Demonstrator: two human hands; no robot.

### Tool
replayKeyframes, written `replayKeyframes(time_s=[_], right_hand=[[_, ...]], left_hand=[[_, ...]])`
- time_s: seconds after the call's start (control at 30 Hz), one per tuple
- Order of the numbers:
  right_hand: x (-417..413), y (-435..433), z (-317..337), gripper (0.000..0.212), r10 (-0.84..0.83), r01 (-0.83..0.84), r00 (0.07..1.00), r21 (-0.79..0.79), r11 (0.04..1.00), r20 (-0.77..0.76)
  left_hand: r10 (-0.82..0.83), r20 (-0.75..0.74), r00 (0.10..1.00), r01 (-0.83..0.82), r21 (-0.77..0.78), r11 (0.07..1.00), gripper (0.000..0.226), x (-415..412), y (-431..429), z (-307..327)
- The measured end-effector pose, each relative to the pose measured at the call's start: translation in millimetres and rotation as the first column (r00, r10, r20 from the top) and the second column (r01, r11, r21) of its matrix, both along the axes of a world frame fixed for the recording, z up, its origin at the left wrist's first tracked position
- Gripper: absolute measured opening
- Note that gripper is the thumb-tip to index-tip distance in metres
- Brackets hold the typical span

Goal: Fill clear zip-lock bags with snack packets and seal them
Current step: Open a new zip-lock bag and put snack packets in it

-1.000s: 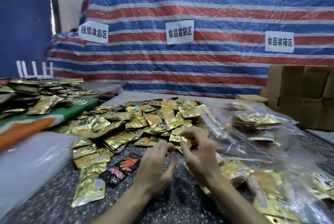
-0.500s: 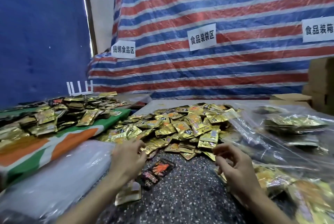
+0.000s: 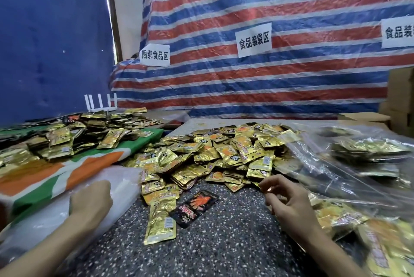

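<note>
On the speckled table (image 3: 224,245), several filled bags (image 3: 363,153) are piled at right, but a large heap of snack packets (image 3: 224,153) is left unbagged. The left hand (image 3: 89,200) is laid on the empty bags (image 3: 123,179), its grip hidden; the right hand (image 3: 289,205) is held loosely spread, empty.

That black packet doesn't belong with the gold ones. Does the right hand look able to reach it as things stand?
Probably yes. The black packet lies uncovered on the speckled table, just left of the right hand, with only bare tabletop between them.
</note>
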State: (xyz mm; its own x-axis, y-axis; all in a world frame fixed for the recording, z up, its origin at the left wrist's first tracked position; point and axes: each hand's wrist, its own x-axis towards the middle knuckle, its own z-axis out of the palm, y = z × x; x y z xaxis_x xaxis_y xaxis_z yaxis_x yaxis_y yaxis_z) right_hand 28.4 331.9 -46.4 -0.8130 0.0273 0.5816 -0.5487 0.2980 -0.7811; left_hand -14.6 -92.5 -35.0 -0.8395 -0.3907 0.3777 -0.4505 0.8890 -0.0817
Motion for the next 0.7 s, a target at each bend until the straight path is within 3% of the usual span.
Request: replayKeyframes(time_s=[0.2,0.4,0.47,0.57,0.7], right_hand=[[-2,1,-2,0.038,-0.008,0.008,1.0,0.013,1.0,-0.012],[-2,0,-1,0.035,-0.028,0.029,0.999,0.038,0.999,-0.023],[-2,-2,-1,0.027,-0.001,0.001,1.0,-0.004,1.0,0.01],[1,-5,3,0.012,0.189,-0.143,0.974,-0.307,0.941,0.125],[2,-7,10,0.058,0.286,-0.172,0.94,-0.465,0.868,0.186]], left_hand=[[0.018,-0.208,0.978,0.041,0.276,0.96,0.017,-2,-4,26],[-0.114,-0.434,0.894,0.213,0.185,0.959,0.029,9,19,54],[-0.278,-0.552,0.786,0.389,0.092,0.917,0.018,17,45,58],[-0.491,-0.651,0.579,0.653,0.009,0.758,0.006,34,103,64],[-0.674,-0.66,0.332,0.876,-0.05,0.48,0.004,41,179,54]])
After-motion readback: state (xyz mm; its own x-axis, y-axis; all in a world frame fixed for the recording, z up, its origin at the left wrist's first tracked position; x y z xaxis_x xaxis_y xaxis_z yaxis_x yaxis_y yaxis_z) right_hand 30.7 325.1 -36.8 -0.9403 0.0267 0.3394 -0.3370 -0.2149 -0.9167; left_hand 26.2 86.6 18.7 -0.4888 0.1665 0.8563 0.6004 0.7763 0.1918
